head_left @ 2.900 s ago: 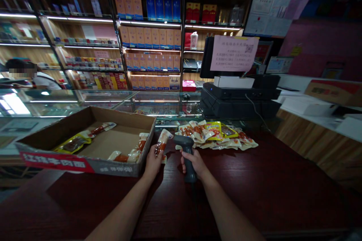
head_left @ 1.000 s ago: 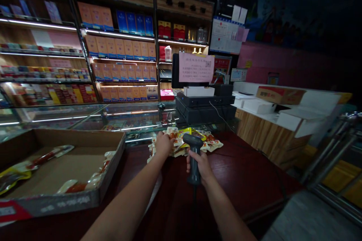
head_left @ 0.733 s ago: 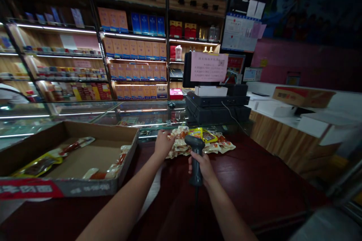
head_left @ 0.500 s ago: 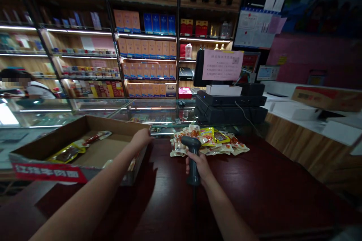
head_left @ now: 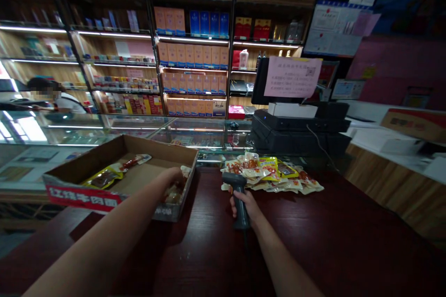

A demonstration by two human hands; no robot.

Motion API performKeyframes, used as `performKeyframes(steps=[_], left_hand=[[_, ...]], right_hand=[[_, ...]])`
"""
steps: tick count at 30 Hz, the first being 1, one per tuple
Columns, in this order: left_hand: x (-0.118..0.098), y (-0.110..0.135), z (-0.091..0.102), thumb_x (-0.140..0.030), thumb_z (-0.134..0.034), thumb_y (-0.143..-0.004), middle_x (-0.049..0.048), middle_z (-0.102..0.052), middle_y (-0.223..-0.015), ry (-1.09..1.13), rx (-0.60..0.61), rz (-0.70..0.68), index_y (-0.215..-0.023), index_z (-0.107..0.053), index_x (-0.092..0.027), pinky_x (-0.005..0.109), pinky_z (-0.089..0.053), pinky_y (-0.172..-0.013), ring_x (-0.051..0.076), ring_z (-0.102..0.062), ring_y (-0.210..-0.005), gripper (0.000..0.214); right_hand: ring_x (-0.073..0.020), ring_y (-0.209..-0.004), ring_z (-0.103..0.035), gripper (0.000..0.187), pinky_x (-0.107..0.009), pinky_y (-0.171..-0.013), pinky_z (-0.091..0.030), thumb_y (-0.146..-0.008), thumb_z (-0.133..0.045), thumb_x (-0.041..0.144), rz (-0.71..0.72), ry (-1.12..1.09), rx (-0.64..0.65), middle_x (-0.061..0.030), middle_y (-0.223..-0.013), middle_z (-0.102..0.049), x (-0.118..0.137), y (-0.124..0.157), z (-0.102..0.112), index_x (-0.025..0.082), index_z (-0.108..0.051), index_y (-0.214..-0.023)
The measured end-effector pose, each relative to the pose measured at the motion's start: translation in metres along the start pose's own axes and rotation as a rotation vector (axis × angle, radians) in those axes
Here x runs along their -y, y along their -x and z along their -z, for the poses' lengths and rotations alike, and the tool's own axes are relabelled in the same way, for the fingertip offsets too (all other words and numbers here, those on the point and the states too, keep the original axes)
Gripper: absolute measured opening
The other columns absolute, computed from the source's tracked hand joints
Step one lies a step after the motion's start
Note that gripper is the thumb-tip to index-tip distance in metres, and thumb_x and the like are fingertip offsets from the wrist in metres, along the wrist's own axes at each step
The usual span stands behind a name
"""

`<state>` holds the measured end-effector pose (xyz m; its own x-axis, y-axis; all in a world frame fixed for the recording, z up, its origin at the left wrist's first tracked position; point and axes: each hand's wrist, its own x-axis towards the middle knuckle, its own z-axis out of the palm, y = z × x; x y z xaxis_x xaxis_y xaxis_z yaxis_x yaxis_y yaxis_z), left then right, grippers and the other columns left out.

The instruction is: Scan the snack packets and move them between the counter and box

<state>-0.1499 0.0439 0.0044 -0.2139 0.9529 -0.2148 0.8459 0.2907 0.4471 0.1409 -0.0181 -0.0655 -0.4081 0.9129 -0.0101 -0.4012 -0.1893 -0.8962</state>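
In my right hand point(head_left: 246, 202) is a dark barcode scanner point(head_left: 239, 204), held upright by its handle, its head in front of the pile. My left hand point(head_left: 173, 177) reaches into the right end of a shallow cardboard box point(head_left: 83, 200) with a red label. Its fingers point down among the packets and are mostly hidden, so their grip does not show. Packaged snacks point(head_left: 173, 195) lie under that hand. Further left in the box are a yellow packet point(head_left: 104, 177) and a clear packet point(head_left: 134, 162). A pile of vacuum-packed snacks point(head_left: 247, 167) lies beyond the scanner.
The dark red tabletop point(head_left: 216, 255) carries the box and the pile. Behind it are a glass counter point(head_left: 205, 137), a monitor point(head_left: 259, 81) with a pink sheet, and a black cash drawer point(head_left: 299, 134). A person point(head_left: 71, 102) is at the far left before the shelves.
My left hand has moved from above the box's far right corner down inside it, over the packets. The view has turned slightly left. The scanner stays in my right hand.
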Motion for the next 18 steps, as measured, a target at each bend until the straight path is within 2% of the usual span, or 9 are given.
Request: performKeyframes(steps=[3, 6, 10, 13, 15, 16, 18], left_hand=[[-0.003, 0.0, 0.0, -0.009, -0.068, -0.044, 0.004, -0.05, -0.04, 0.025, 0.005, 0.062, -0.04, -0.05, -0.017, 0.031, -0.042, -0.048, 0.024, -0.056, -0.053, 0.02], [-0.006, 0.0, 0.01, -0.012, -0.066, -0.048, 0.0038, -0.05, -0.042, 0.047, -0.052, 0.11, -0.04, -0.05, -0.017, 0.028, -0.041, -0.049, 0.023, -0.057, -0.055, 0.019], [-0.005, 0.005, 0.036, -0.02, -0.065, -0.052, 0.0047, -0.051, -0.046, 0.119, -0.319, 0.092, -0.043, -0.049, -0.017, 0.027, -0.04, -0.051, 0.023, -0.058, -0.06, 0.019], [-0.011, 0.021, 0.042, -0.031, -0.065, -0.056, 0.0035, -0.057, -0.054, 0.443, -0.541, -0.041, -0.06, -0.055, -0.015, 0.027, -0.042, -0.055, 0.02, -0.058, -0.062, 0.019], [-0.021, 0.037, 0.029, -0.038, -0.065, -0.058, 0.0025, -0.062, -0.065, 0.79, -0.566, -0.188, -0.077, -0.057, -0.015, 0.027, -0.045, -0.06, 0.018, -0.059, -0.064, 0.032], [-0.027, 0.046, 0.016, -0.041, -0.065, -0.058, 0.0026, -0.064, -0.071, 0.965, -0.516, -0.275, -0.086, -0.055, -0.015, 0.028, -0.046, -0.063, 0.017, -0.06, -0.065, 0.039], [-0.038, 0.061, -0.02, -0.044, -0.066, -0.057, 0.0034, -0.065, -0.077, 1.173, -0.384, -0.374, -0.094, -0.052, -0.015, 0.03, -0.048, -0.065, 0.016, -0.06, -0.066, 0.048]], right_hand=[[-0.009, -0.034, -0.05, 0.041, -0.02, -0.033, -0.043, -0.066, -0.071, 0.044, 0.018, -0.024, 0.001, 0.0028, -0.051, -0.059, 0.001, 0.001, 0.001, 0.013, -0.056, -0.089], [-0.0091, -0.035, -0.05, 0.04, -0.02, -0.034, -0.043, -0.067, -0.071, 0.043, 0.024, -0.05, 0.034, 0.0022, -0.052, -0.06, 0.002, 0.001, 0.002, 0.013, -0.057, -0.091], [-0.0093, -0.035, -0.05, 0.038, -0.021, -0.034, -0.045, -0.07, -0.069, 0.04, 0.034, -0.073, 0.061, 0.0016, -0.054, -0.06, 0.002, 0.001, 0.002, 0.013, -0.057, -0.093], [-0.0093, -0.034, -0.05, 0.037, -0.021, -0.033, -0.045, -0.07, -0.069, 0.04, 0.051, -0.086, 0.065, 0.0015, -0.054, -0.06, 0.001, 0.002, 0.001, 0.013, -0.058, -0.092], [-0.0094, -0.034, -0.05, 0.036, -0.021, -0.033, -0.044, -0.071, -0.069, 0.039, 0.062, -0.096, 0.07, 0.0017, -0.054, -0.06, 0.001, 0.002, 0.0, 0.013, -0.058, -0.092], [-0.0095, -0.034, -0.05, 0.036, -0.021, -0.033, -0.044, -0.071, -0.069, 0.04, 0.067, -0.098, 0.071, 0.0018, -0.054, -0.06, 0.001, 0.003, 0.0, 0.013, -0.057, -0.092], [-0.0097, -0.035, -0.05, 0.035, -0.022, -0.033, -0.045, -0.071, -0.069, 0.039, 0.076, -0.096, 0.065, 0.0018, -0.054, -0.06, 0.001, 0.003, 0.0, 0.014, -0.057, -0.092]])
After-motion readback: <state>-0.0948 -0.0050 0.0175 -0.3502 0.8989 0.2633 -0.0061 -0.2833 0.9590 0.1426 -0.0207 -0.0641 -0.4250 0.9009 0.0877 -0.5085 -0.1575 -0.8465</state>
